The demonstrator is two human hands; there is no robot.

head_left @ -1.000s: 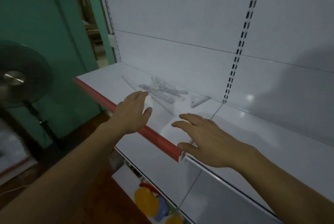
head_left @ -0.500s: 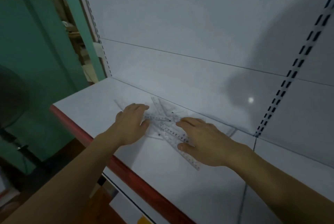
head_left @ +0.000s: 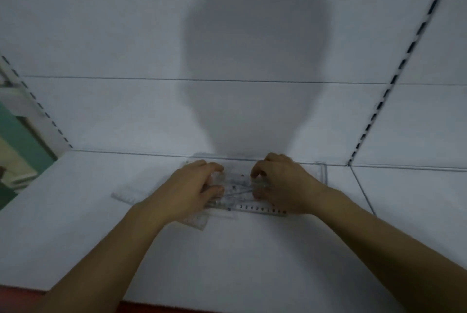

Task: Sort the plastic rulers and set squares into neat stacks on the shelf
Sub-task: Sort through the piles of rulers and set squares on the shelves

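Two hands, left hand (head_left: 192, 186) & right hand (head_left: 280, 181), fingers curled pinching blurry clear rulers (head_left: 242, 186), pile's middle hidden.

Both hands sit on a loose pile of clear rulers (head_left: 262, 209) on the white shelf (head_left: 75, 224). Left hand (head_left: 192, 191) and right hand (head_left: 280, 183) curl their fingers onto the pile near the back wall (head_left: 101, 34).
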